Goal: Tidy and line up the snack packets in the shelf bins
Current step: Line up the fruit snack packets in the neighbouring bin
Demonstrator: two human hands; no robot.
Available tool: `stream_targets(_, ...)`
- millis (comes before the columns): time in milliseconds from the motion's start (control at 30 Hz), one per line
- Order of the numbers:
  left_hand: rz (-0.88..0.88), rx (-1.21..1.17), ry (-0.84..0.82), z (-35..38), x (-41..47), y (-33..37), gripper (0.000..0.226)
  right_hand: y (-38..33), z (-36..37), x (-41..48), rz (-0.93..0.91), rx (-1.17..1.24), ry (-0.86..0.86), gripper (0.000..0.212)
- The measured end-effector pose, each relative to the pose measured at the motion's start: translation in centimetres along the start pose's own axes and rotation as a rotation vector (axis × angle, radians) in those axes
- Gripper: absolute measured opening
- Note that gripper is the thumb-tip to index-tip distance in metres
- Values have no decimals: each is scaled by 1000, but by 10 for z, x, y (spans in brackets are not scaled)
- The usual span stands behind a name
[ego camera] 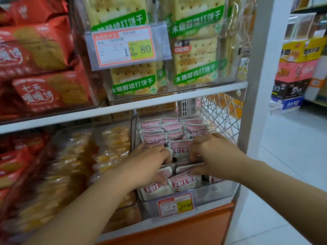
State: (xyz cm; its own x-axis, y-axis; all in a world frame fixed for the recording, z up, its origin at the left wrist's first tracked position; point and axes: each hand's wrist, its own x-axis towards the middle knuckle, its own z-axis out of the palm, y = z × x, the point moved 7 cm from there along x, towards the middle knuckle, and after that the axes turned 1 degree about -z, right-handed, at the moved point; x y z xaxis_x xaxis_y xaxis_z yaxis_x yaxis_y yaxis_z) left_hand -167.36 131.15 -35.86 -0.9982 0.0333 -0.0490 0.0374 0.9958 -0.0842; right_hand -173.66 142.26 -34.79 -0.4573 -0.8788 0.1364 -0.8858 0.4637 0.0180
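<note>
As the head camera looks down at a shop shelf, a person's two bare arms reach into a clear plastic bin (221,191) full of pink-and-white snack packets (184,182). The left hand (150,162) and the right hand (212,152) meet near the middle of the bin, knuckles up.

The left fingers (164,154) curl down over the top edges of several packets. The thumb sits lower, against the front of the bunch, so the hand pinches the group together. The right fingers (193,151) curl the same way on the neighbouring column, with the thumb pressing from the near side. This two-sided hold looks meant to square the packets and stand them upright as one block.

Beyond the fingers, towards the back of the bin, packets already stand in three neat columns. On the near side of the thumbs, the front packets lean and overlap unevenly, so the tidying seems only partly done. Just below those, a price tag (177,206) hangs clipped to the bin's front wall.

To the left of the left fingers sits a bin of yellow packets (106,152). To the right of the right fingers is a wire mesh panel (217,117). Above the fingers, on the next shelf, are cracker packs with green bands (194,73).
</note>
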Motion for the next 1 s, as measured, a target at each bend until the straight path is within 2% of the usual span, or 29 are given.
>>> stream_targets(300,-46,-83,52,-20,-24,-5,28,1,0,0,20,-5,-66,9)
stream_targets(467,-16,-17,-4,-14,-38,-7,20,-10,-2,0,-41,-23,-85,8)
stream_targets(567,-10,-89,112,-27,-40,-13,16,-30,-20,2,-101,245,-2,24)
stream_targets(667,-32,-111,349,-51,-45,-28,11,-44,-22,7,-75,516,2,43)
stream_targets(733,-56,-152,459,-62,-48,-34,13,-47,-19,8,-63,634,27,36)
stream_targets(800,-45,-241,501,-66,-49,-33,10,-43,-23,9,-31,772,104,20)
stream_targets(867,-16,-369,545,-70,-49,-32,9,-40,-30,7,-1,974,153,18)
stream_targets(933,-25,-537,569,-70,-50,-36,13,-45,-38,5,-47,1147,117,20)
stream_targets(1000,-39,-724,495,-63,-48,-38,10,-53,-40,3,-111,1256,32,15)
